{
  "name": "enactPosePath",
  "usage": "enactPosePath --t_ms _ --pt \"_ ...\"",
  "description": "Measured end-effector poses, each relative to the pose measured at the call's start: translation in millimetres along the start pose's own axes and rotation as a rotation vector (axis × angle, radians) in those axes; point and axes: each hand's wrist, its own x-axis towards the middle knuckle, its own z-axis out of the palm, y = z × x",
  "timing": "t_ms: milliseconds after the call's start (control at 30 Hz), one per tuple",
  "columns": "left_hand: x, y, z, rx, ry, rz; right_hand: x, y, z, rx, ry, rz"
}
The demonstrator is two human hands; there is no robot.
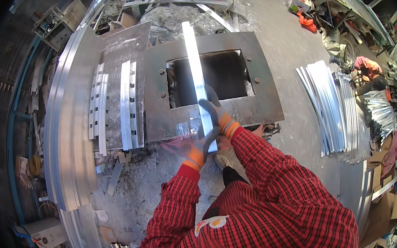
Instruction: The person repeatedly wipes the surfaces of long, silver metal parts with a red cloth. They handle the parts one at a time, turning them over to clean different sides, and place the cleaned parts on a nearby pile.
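A long, bright silver metal bar (192, 51) reaches from close to my body out across the rectangular opening of a dark steel plate (264, 75). My left hand (204, 145), in an orange glove with a grey palm, is closed round its near end. Just farther along, my right hand (219, 113), gloved alike, grips the bar from its right side, with some fingers hidden. Bolts stand on the plate at both sides of the opening, and the inside of the opening is dark. The bar's far end passes the plate's back edge.
Notched metal strips (129, 105) lie on a sheet left of the plate, beside a tall stack of long profiles (64, 124). More profiles (323, 107) lie on the floor at right. Another person (367, 69) is at the far right. Plastic wrapping (172, 21) heaps behind the plate.
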Motion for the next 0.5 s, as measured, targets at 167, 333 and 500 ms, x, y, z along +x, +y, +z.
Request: enactPosePath --t_ms 167,333,500 --pt "54.0 16.3 -16.3 -0.564 0.226 -0.402 32.1 0.1 -13.6 -0.741 -0.173 -0.122" --pt "1.8 -60.3 26.5 -0.091 0.195 -0.121 -26.4 36.9 -11.2 -0.965 -0.214 -0.108" --pt "-96.2 -119.3 104.8 -0.361 0.216 -0.278 -161.1 38.4 13.9 -0.584 -0.108 0.050"
